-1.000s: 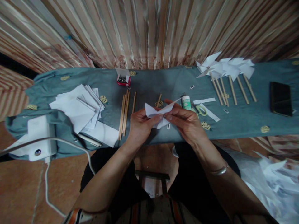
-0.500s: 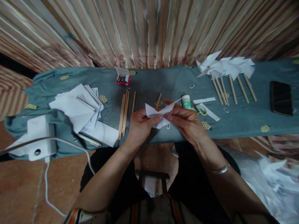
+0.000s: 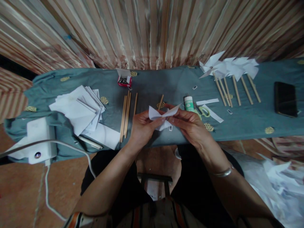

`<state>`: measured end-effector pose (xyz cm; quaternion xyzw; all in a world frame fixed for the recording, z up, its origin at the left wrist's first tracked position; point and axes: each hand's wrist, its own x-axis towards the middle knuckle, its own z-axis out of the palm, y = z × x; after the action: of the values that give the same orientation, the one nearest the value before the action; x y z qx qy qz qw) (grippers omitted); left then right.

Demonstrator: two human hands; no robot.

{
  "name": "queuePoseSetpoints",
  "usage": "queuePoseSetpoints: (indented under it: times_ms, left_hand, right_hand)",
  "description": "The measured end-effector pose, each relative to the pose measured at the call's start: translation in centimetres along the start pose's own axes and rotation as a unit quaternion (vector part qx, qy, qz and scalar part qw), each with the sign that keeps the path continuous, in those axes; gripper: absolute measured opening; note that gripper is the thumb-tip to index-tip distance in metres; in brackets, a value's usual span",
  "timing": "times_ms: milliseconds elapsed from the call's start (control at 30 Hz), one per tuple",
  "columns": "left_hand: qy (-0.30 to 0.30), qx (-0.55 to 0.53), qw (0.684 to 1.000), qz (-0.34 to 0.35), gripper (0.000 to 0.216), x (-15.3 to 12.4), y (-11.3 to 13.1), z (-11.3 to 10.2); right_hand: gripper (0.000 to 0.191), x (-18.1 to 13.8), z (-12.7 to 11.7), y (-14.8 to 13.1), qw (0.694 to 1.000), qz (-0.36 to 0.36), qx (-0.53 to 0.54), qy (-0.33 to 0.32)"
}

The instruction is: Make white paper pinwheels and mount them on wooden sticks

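A folded white paper piece (image 3: 161,114) with pointed flaps is held just above the near edge of the teal-covered table (image 3: 156,83). My left hand (image 3: 142,128) pinches it from the left, fingers closed on the paper. My right hand (image 3: 191,125) pinches its middle and right side, fingers closed on it too. A short wooden stick (image 3: 161,101) lies on the cloth just behind the paper.
A stack of white paper squares (image 3: 79,109) and a bundle of wooden sticks (image 3: 126,113) lie at left. A red pin box (image 3: 124,81) is behind. A glue bottle (image 3: 189,103), green scissors (image 3: 203,111), finished pinwheels (image 3: 229,71) and a phone (image 3: 285,99) lie at right.
Both hands and the paper have barely shifted. The right-hand paper flap has come down a little.
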<state>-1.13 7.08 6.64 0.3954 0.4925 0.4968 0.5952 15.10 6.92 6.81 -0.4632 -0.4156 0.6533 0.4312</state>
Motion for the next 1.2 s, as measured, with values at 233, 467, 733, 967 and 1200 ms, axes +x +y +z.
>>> queuePoseSetpoints:
  times_ms: [233, 467, 733, 967, 1200]
  left_hand:
    - [0.006, -0.014, 1.000, -0.006, 0.019, 0.0, -0.2, 0.0]
    - [0.000, -0.051, 0.999, -0.017, 0.028, 0.0, 0.0, 0.1]
    - [0.004, -0.058, 0.998, -0.039, 0.034, 0.1, 0.1, -0.1]
    - [-0.014, -0.056, 0.997, -0.045, 0.037, 0.1, 0.0, -0.2]
    - [-0.021, -0.047, 0.997, -0.049, 0.035, -0.1, 0.2, -0.5]
  right_hand:
    - [0.021, -0.2, 0.5, 0.1, 0.998, -0.027, -0.042, 0.030]
    - [0.013, -0.1, 0.9, 0.7, 0.993, -0.087, -0.070, 0.050]
    - [0.017, 0.1, 0.9, 1.5, 0.986, -0.117, -0.078, 0.087]
    - [0.039, 0.1, 1.0, 0.7, 0.998, -0.036, -0.016, 0.055]
    - [0.030, 0.0, 1.1, 0.0, 0.998, -0.019, -0.009, 0.053]
